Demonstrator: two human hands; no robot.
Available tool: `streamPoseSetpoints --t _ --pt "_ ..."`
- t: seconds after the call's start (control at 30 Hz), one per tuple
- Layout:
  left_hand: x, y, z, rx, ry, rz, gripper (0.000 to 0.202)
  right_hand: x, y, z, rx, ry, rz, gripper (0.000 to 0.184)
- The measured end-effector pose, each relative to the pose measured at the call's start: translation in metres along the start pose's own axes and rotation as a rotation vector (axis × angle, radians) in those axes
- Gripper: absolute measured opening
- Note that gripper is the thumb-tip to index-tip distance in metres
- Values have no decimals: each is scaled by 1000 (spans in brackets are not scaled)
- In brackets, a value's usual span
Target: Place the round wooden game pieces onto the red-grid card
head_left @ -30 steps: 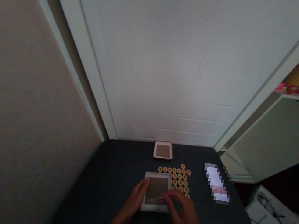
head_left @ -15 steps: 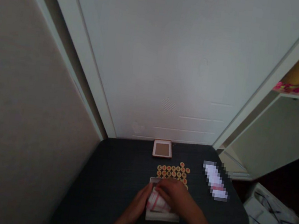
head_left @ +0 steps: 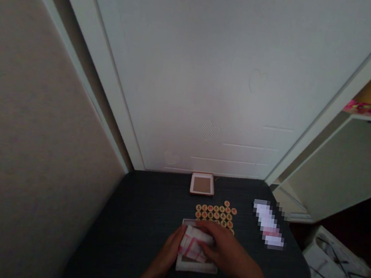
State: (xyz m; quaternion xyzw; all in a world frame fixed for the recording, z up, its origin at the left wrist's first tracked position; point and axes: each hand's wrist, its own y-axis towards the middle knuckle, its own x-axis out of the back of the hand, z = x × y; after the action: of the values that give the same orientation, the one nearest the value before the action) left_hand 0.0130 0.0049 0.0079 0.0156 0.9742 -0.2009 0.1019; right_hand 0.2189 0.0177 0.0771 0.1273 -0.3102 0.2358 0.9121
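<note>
A folded white sheet with red lines (head_left: 189, 245) lies tilted over a shallow white box (head_left: 201, 269) at the table's near edge. My right hand (head_left: 221, 243) has its fingers over the sheet's far side and its thumb on the face, pinching it. Along the box's left side my left hand (head_left: 170, 249) is closed on the wall, its fingertips beside the sheet's left edge. Just beyond the box, round wooden Chinese chess pieces (head_left: 216, 215) lie in rows, the nearest ones partly hidden by my right hand.
A square box lid (head_left: 202, 185) with a brown inside lies at the back of the dark table (head_left: 140, 215), against the white panel. A blurred-out pale item (head_left: 268, 224) is on the right. A white bag (head_left: 339, 271) stands on the floor.
The box has slid slightly left with my left hand. More of the folded sheet shows, tilted, and my right thumb has come down onto its face.
</note>
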Motion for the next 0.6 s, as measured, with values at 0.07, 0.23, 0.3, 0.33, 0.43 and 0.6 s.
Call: streamPoseSetpoints --t 0.07,0.23,0.3,0.33,0.43,0.6 --pt "-1 0 -3 -20 10 25 76 4 0 1 -44 71 -21 38" --pt "-2 -1 -7 -36 19 79 70 8 9 -4 -103 232 -28 16" --pt "-1 -1 -6 -30 7 87 69 5 12 -7 -111 155 -17 13" --pt "-1 -1 -5 -26 -2 83 68 2 12 -8 -109 93 -13 13" --pt "0 -1 0 -20 -27 67 66 -7 12 -10 -75 -88 3 15" --pt "3 0 6 3 -34 39 69 -16 10 -8 -28 -237 6 18"
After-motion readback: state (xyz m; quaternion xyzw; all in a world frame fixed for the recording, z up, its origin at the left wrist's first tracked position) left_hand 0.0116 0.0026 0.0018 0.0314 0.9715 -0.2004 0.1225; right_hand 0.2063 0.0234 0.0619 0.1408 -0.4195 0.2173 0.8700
